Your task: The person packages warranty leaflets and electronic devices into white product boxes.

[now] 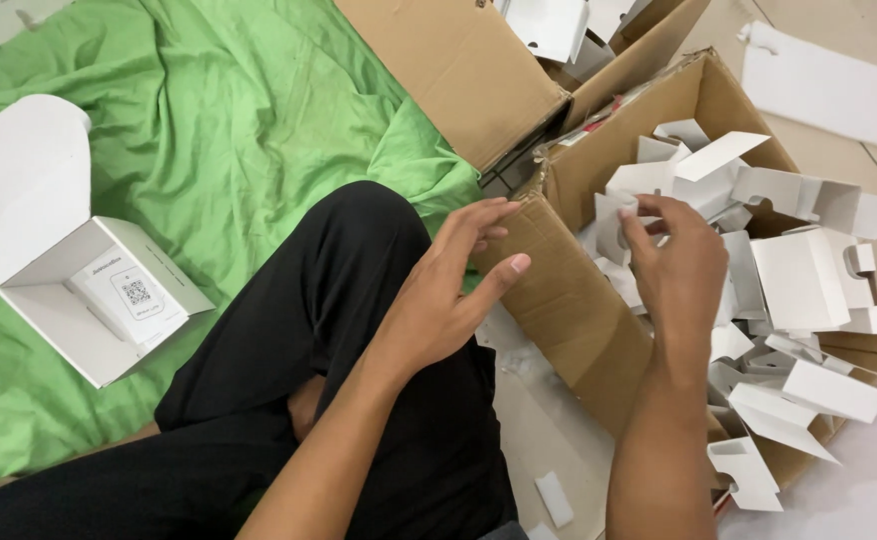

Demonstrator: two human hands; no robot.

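My right hand (674,270) reaches into a brown cardboard box (569,300) and pinches a small white folded cardboard piece (614,225) at its near edge. The box holds several more white cardboard inserts (809,285), all loose and jumbled. My left hand (454,285) hovers with fingers spread just left of the box wall, above my knee in black trousers (359,330), holding nothing.
An open white box (99,295) with a printed card inside lies on the green cloth (219,120) at left. A second brown carton (459,60) stands at the top centre. White scraps (556,498) lie on the floor near my leg.
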